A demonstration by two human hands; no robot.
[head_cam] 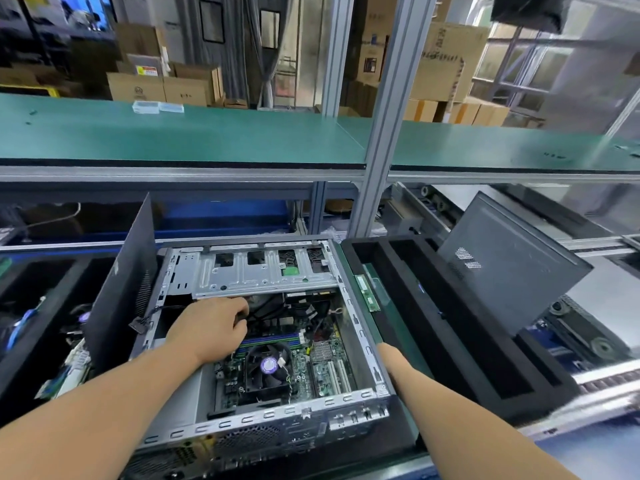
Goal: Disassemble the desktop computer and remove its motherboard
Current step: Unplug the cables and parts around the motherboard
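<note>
The desktop case (358, 332) lies open on its side in front of me. Inside it is the green motherboard (325, 372) with a black CPU fan (268, 367) on it. A metal drive cage (249, 275) spans the far end. My left hand (211, 330) reaches in below the cage, with its fingers curled round black cables (258, 311). My right hand (386, 355) lies against the outside of the case's right wall. Only its edge shows, and its fingers are hidden.
A dark side panel (121, 292) leans upright at the case's left. Two memory sticks (367, 294) lie on the green mat to the right. Beside them is a black foam tray (433, 323), with another grey panel (509, 265) propped against it. A green shelf (207, 136) runs overhead.
</note>
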